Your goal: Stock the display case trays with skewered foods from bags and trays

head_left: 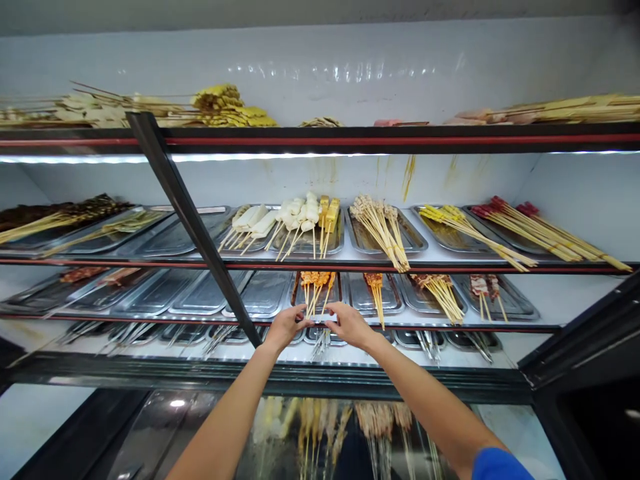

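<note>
Both arms stretch forward to the lower shelf of a skewer display. My left hand [289, 327] is at the front left of a metal tray [339, 288], with thumb and fingers closed on its front rim. At the front right of the same tray, my right hand [349, 325] pinches the rim in the same way. On the tray lies a small bunch of orange-coated meat skewers [314, 283], their sticks pointing toward me between my hands. My fingers partly hide the tray's front edge.
Neighbouring trays hold orange skewers [375, 293] and brown meat skewers [443, 297]. The shelf above carries white skewers [253, 220], pale bunched skewers [380, 223] and red-tipped skewers [525, 223]. A dark slanted post [195, 227] stands left of my hands. Below are metal-stick skewers [320, 343].
</note>
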A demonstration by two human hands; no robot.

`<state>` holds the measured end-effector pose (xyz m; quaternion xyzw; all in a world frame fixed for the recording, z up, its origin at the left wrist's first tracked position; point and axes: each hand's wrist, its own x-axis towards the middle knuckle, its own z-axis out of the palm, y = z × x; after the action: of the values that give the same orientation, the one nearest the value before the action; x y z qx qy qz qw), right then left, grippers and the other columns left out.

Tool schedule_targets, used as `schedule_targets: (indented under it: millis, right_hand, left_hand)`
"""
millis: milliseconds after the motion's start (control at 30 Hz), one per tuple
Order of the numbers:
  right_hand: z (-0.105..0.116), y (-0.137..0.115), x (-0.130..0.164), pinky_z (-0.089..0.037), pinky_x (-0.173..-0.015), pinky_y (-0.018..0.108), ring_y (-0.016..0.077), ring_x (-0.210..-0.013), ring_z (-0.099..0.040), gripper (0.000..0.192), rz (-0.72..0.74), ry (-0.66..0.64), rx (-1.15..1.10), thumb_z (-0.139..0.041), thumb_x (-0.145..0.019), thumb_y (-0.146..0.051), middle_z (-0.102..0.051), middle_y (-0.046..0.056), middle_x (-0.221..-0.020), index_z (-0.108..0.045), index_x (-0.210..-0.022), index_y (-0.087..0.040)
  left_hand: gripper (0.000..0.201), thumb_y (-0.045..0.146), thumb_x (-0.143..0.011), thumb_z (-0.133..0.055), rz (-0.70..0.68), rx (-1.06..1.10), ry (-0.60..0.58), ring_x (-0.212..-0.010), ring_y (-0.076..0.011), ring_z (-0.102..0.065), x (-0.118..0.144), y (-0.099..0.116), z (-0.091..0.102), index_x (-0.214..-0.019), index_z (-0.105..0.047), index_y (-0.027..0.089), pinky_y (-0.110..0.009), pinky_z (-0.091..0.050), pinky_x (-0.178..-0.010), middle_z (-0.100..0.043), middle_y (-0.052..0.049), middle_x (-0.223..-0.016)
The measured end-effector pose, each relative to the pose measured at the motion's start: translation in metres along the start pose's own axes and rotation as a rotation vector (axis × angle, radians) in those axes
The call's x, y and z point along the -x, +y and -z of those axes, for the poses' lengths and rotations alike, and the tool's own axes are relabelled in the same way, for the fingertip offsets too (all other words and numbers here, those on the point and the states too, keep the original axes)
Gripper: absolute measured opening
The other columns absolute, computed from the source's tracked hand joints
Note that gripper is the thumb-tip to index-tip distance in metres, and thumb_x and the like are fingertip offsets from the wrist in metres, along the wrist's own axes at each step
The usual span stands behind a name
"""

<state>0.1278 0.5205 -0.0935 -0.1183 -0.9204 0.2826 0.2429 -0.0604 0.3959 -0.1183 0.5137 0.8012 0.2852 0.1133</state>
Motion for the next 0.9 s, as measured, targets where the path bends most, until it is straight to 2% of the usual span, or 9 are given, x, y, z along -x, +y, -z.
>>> schedule_targets:
  millis: [167,300,500,567,633,700,767,833,900]
  right_hand:
    - [0.049,0.036,0.073,-0.044,-0.074,0.03,0.0166,-0.076,-0.055,0.027,-0.267,0.344,0.121,-0.048,-0.084,-0.035,-0.06,0.006,-0.084,-0.059,-0.101,-0.018]
    - [0.071,0.069,0.105,-0.046,-0.067,0.029,0.016,-0.069,-0.054,0.045,-0.319,0.212,0.154,-0.06,-0.076,-0.042,-0.059,0.005,-0.084,-0.052,-0.114,-0.019]
    - [0.073,0.082,0.089,-0.045,-0.073,0.032,0.0195,-0.08,-0.059,0.042,-0.214,0.027,0.295,-0.064,-0.073,-0.04,-0.063,0.006,-0.087,-0.057,-0.109,-0.02]
    - [0.075,0.085,0.086,-0.046,-0.076,0.032,0.0198,-0.084,-0.06,0.041,-0.174,-0.01,0.277,-0.063,-0.075,-0.038,-0.065,0.008,-0.094,-0.056,-0.111,-0.019]
    - [0.078,0.09,0.088,-0.046,-0.08,0.033,0.0198,-0.089,-0.06,0.04,-0.145,-0.02,0.251,-0.06,-0.078,-0.036,-0.065,0.009,-0.099,-0.055,-0.114,-0.019]
    - [0.081,0.093,0.092,-0.046,-0.081,0.033,0.0194,-0.09,-0.06,0.039,-0.134,-0.013,0.219,-0.057,-0.079,-0.034,-0.065,0.01,-0.1,-0.054,-0.115,-0.018]
    - [0.083,0.094,0.096,-0.047,-0.078,0.032,0.0173,-0.081,-0.06,0.042,-0.162,0.008,0.165,-0.056,-0.079,-0.031,-0.065,0.008,-0.096,-0.052,-0.118,-0.018]
    - [0.084,0.092,0.097,-0.047,-0.071,0.029,0.0138,-0.066,-0.058,0.044,-0.217,0.024,0.103,-0.054,-0.078,-0.027,-0.066,0.006,-0.091,-0.051,-0.121,-0.018]
    - [0.084,0.089,0.095,-0.045,-0.063,0.026,0.0107,-0.055,-0.053,0.043,-0.289,0.043,0.052,-0.05,-0.077,-0.022,-0.067,0.003,-0.088,-0.052,-0.12,-0.019]
  left_hand:
    - [0.05,0.045,-0.072,-0.062,0.02,-0.002,-0.019,-0.076,-0.0153,-0.057,-0.002,0.006,0.002,-0.116,-0.056,0.022,-0.023,-0.04,-0.07,-0.063,0.0,-0.081]
    - [0.062,0.053,-0.07,-0.062,0.034,-0.121,-0.009,-0.076,-0.0161,-0.056,0.001,0.021,0.001,-0.124,-0.047,0.026,-0.023,-0.037,-0.065,-0.062,0.0,-0.083]
    - [0.075,0.06,-0.066,-0.062,0.07,-0.324,0.002,-0.081,-0.0227,-0.057,0.007,0.047,0.005,-0.129,-0.042,0.023,-0.028,-0.034,-0.068,-0.063,-0.005,-0.087]
    - [0.08,0.06,-0.065,-0.063,0.053,-0.442,0.074,-0.089,-0.0275,-0.054,0.011,0.066,0.007,-0.13,-0.04,0.019,-0.033,-0.033,-0.077,-0.062,-0.009,-0.088]
    - [0.074,0.058,-0.069,-0.061,0.022,-0.502,0.196,-0.097,-0.0299,-0.05,0.013,0.091,0.003,-0.128,-0.043,0.017,-0.038,-0.03,-0.085,-0.061,-0.013,-0.096]
    - [0.06,0.052,-0.075,-0.058,-0.048,-0.459,0.27,-0.103,-0.029,-0.047,0.011,0.118,-0.008,-0.124,-0.048,0.019,-0.04,-0.026,-0.091,-0.059,-0.014,-0.104]
    - [0.043,0.045,-0.081,-0.053,-0.106,-0.346,0.245,-0.105,-0.0269,-0.047,0.001,0.143,-0.027,-0.117,-0.055,0.022,-0.041,-0.025,-0.092,-0.059,-0.011,-0.107]
    - [0.03,0.04,-0.083,-0.05,-0.05,-0.193,0.103,-0.103,-0.0256,-0.051,-0.015,0.163,-0.051,-0.104,-0.063,0.023,-0.041,-0.027,-0.09,-0.063,-0.009,-0.103]
    - [0.029,0.041,-0.083,-0.048,0.105,-0.052,-0.076,-0.098,-0.026,-0.055,-0.034,0.178,-0.076,-0.088,-0.069,0.021,-0.041,-0.03,-0.087,-0.067,-0.009,-0.094]
